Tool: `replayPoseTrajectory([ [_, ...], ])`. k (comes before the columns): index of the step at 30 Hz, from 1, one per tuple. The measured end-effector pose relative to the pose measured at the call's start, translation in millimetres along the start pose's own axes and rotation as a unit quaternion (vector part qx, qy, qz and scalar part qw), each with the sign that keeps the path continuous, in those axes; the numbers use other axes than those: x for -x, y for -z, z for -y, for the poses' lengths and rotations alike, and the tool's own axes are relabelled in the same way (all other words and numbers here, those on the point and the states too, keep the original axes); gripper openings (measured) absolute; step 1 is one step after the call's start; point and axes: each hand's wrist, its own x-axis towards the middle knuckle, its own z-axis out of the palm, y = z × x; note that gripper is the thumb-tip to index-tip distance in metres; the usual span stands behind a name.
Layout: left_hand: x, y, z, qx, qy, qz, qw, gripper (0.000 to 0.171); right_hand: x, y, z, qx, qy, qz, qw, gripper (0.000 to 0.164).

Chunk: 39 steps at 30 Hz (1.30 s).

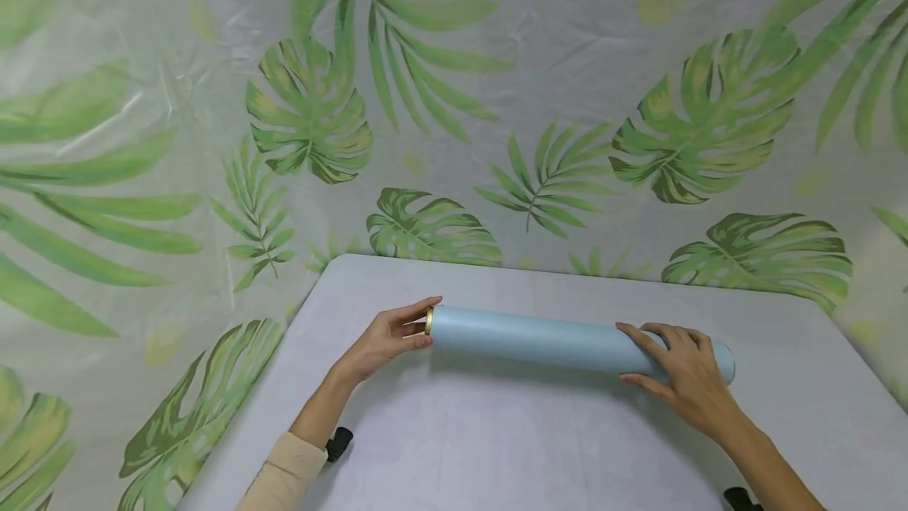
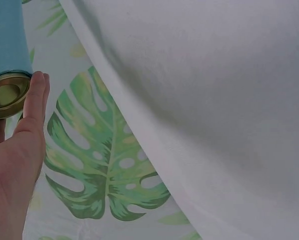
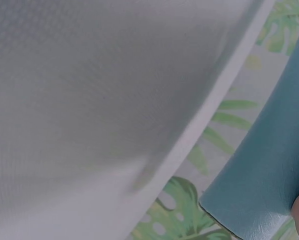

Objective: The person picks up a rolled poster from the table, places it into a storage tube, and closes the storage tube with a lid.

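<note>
A long light-blue tube (image 1: 525, 337) is held up above the white table, lying nearly level with its right end slightly lower. Its left end has a gold-coloured metal cap (image 2: 8, 95) with a recessed round centre. My left hand (image 1: 386, 341) pinches that capped end between thumb and fingers. Near the other end, my right hand (image 1: 684, 373) grips the tube from above and the near side, fingers across the top and thumb along the side. The right wrist view shows the tube's blue surface (image 3: 269, 165) and its end edge, with only a bit of the hand at the border.
The white table (image 1: 496, 448) spreads below both hands, its back edge against a leaf-patterned sheet (image 1: 440, 101). Black wrist-mounted devices show beside the left wrist (image 1: 339, 444) and at the bottom by the right wrist (image 1: 741, 498).
</note>
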Motion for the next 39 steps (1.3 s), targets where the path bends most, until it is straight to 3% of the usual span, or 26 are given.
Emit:
replayPoseTrajectory([
  [9,0.8,2.4,-1.5,-0.032,-0.015,0.035,0.9988,0.067,-2,1,-2,0.000,0.008,0.008,1.000,0.085],
  [20,-0.2,-0.5,-5.1,-0.079,-0.029,0.032,0.9959,0.067,-5,9,0,0.002,0.027,0.013,1.000,0.082],
  [29,1.7,-2.5,-10.2,-0.117,-0.018,0.038,0.9922,0.070,-7,16,-1,0.014,0.042,0.012,0.999,0.078],
  [32,4.0,-1.4,-12.3,-0.115,-0.023,0.043,0.9921,0.068,-7,17,0,0.012,0.037,0.019,0.999,0.083],
  [39,3.2,-0.7,-11.8,-0.061,0.000,0.064,0.9961,0.061,-1,15,-4,0.014,0.037,0.028,0.999,0.090],
])
